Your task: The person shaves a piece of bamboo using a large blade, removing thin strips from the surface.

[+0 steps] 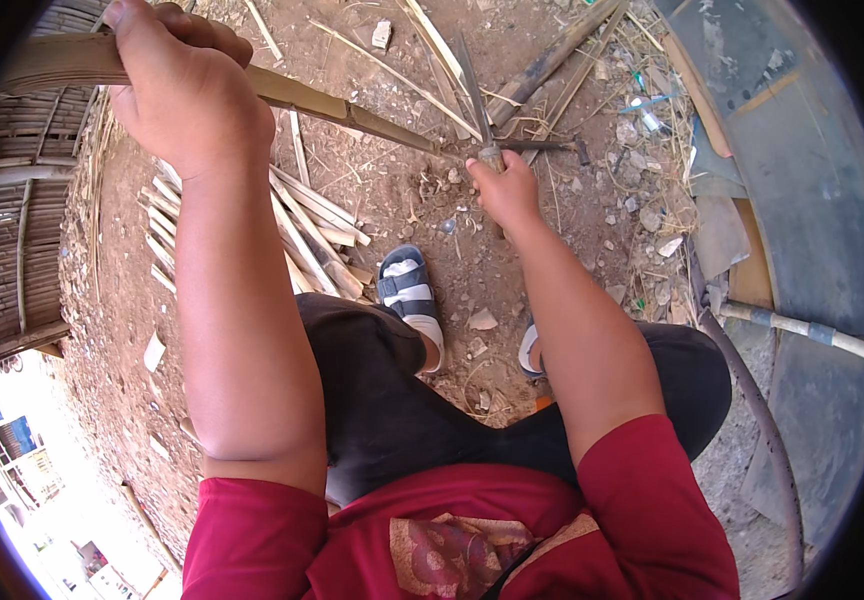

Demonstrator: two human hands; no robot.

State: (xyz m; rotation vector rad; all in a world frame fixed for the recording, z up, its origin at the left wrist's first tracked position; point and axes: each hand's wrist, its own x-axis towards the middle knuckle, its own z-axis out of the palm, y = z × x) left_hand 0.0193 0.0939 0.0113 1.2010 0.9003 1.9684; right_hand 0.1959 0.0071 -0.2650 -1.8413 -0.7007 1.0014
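My left hand (192, 100) is wrapped round a long split bamboo pole (327, 105) at the upper left. The pole slants down to the right, and its thin far end comes near the ground, just left of my other hand. In my right hand (508, 192) I hold a large knife by its wooden handle, with the narrow blade (472, 88) pointing away from me. Blade and pole end are close together; I cannot tell whether they touch. Beside the right hand lies a dark hammer-like tool (557, 146).
Cut bamboo strips (317, 225) lie heaped left of my sandalled foot (408, 280). A thicker bamboo length (552, 60) and loose slats lie at the far side. Grey sheets (802, 150) stand along the right, near a white pipe (802, 328). A woven bamboo wall (12, 220) is at the left.
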